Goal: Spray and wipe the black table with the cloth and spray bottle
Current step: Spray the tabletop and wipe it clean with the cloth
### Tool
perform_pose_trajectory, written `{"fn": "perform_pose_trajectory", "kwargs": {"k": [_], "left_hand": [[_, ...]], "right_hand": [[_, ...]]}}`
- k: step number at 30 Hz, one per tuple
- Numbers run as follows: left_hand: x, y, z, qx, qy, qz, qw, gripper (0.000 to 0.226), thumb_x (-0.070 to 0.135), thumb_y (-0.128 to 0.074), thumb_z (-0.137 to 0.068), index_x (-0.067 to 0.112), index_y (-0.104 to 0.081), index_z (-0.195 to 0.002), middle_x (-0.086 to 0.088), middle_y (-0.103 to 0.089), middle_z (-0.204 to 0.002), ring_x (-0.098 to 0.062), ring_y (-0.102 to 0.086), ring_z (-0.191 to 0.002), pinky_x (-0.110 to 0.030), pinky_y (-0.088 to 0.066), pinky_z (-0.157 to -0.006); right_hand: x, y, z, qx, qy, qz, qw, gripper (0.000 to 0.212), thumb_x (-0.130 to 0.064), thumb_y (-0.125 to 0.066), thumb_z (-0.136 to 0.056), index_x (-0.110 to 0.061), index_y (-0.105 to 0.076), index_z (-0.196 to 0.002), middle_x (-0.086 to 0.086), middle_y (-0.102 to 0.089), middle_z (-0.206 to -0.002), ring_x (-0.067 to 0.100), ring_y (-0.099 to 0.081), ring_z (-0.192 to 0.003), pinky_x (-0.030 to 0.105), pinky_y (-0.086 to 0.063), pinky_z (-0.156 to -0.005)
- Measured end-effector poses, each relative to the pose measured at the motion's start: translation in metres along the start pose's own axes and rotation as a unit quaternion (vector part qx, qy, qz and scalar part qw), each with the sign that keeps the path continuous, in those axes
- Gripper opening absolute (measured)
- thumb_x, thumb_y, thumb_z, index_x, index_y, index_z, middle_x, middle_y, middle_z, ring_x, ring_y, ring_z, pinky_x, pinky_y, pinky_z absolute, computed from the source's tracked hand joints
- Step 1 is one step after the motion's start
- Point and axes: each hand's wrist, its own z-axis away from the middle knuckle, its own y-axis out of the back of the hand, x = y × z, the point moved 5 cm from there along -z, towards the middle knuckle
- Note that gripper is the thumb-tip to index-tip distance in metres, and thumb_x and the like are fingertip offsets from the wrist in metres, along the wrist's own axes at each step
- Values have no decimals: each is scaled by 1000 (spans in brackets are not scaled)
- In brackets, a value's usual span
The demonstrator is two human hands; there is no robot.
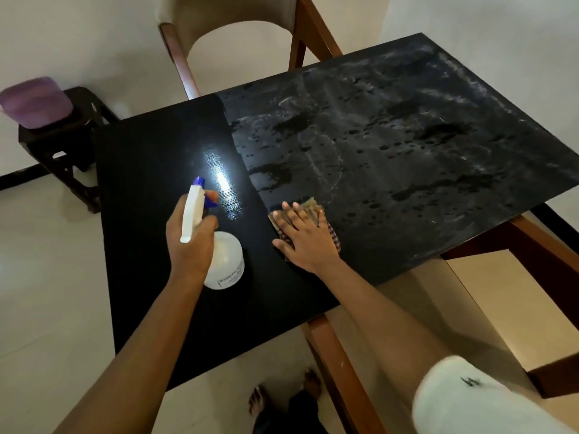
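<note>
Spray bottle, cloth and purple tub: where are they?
spray bottle point(227, 261), head view, on its white body.
cloth point(310, 203), head view, on the corner past the fingertips.
purple tub point(34, 103), head view, on its side.

Dim indoor light, bright glare patch on the black table point(141, 245) left of centre, faint shadows, wide-angle bending at the edges, purple container point(34, 101) far left and white sleeve point(463, 402) near right blurred

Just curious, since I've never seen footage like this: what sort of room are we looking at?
Probably a dining area in a home. A black table on wooden legs has an upholstered dining chair drawn up to it, and a small dark stool holding a purple tub stands by the wall.
</note>
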Motion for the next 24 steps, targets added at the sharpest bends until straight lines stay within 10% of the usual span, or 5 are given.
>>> {"fn": "perform_pose_trajectory", "kwargs": {"k": [9, 18, 24], "left_hand": [[-17, -2, -12, 12, -70, 4, 997, 37, 8, -58, -82, 15, -57, -118, 1, -64, -111, -16, -60, -110, -49, -52, -94], [-19, -10, -38, 11, -117, 36, 992, 51, 1, -50, -79, 41, -52, -112, 6, -62, -108, -18, -60, -110, -46, -56, -88], [-23, -13, -65, -11, -115, 47, 992, 44, -2, -50, -78, 18, -53, -118, 9, -61, -107, -11, -60, -109, -36, -57, -87]], "right_hand": [[9, -25, 133, 46, 8, 18, 999, 65, -61, -29, -93, -34, -22, -152, -3, -24, -159, 21, -21, -146, 56, -14, -112], [-5, -1, -29, 26, -31, -8, 999, 62, -58, -28, -94, -33, -23, -151, -1, -25, -158, 21, -20, -146, 64, -12, -111], [-3, 15, -92, -40, -29, -14, 999, 64, -59, -23, -97, -35, -3, -153, -5, 2, -162, 17, 6, -149, 61, 7, -113]]}}
